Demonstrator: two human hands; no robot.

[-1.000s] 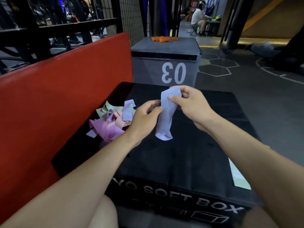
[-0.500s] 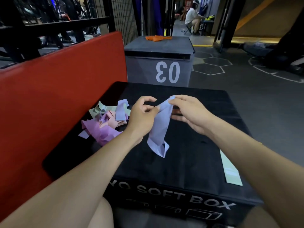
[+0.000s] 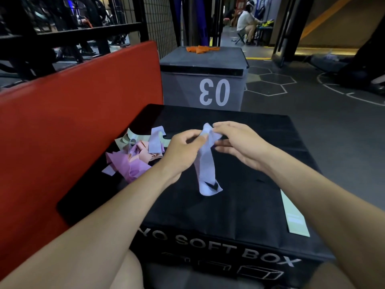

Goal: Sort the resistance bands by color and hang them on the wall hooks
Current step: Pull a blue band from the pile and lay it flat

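Note:
A lavender resistance band (image 3: 206, 170) hangs from both my hands over the black soft box (image 3: 239, 155), its lower loop resting on the box top. My left hand (image 3: 183, 149) pinches its upper end from the left. From the right, my right hand (image 3: 239, 142) pinches the same end, the other fingers spread below. A tangled pile of bands (image 3: 135, 155) in purple, pink, lavender and pale green lies at the box's left edge. A pale green band (image 3: 293, 215) lies flat near the right edge. No wall hooks are visible.
A red padded mat (image 3: 73, 126) stands along the left. A grey box marked 03 (image 3: 204, 80) sits beyond, with orange bands (image 3: 202, 49) on top. Dark floor stretches to the right. A person sits far back in the doorway (image 3: 248, 24).
My hands drew closer together on the band's top end, bunching it. The band's lower loop has dropped and now rests on the box top.

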